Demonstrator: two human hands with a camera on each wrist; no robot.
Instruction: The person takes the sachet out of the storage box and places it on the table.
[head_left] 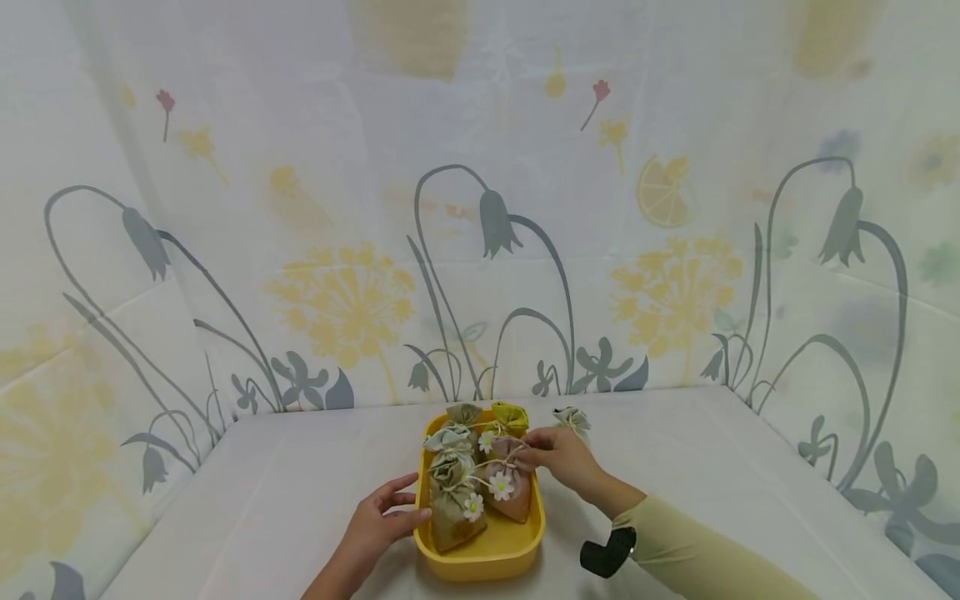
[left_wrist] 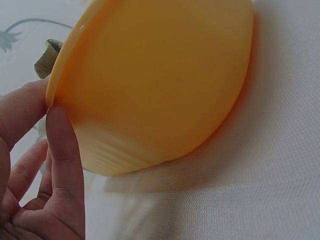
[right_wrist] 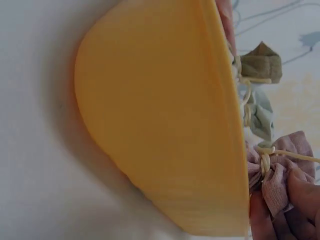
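Note:
A yellow plastic tub stands on the white table with several small drawstring pouches inside. My left hand pinches the tub's left rim; in the left wrist view the thumb and a finger meet at the rim. With my right hand I pinch the gathered neck of a pink pouch, whose tied cord shows in the right wrist view. An olive-brown pouch lies at the tub's front left, a pale blue-green one behind it. A yellow-green pouch and a grey-brown one sit at the back. White daisy charms hang on some cords.
Behind the tub's right side, a pale grey-green pouch lies on the table, partly hidden by my right hand. A cloth printed with flowers hangs along the back and sides. A black band is around my right wrist.

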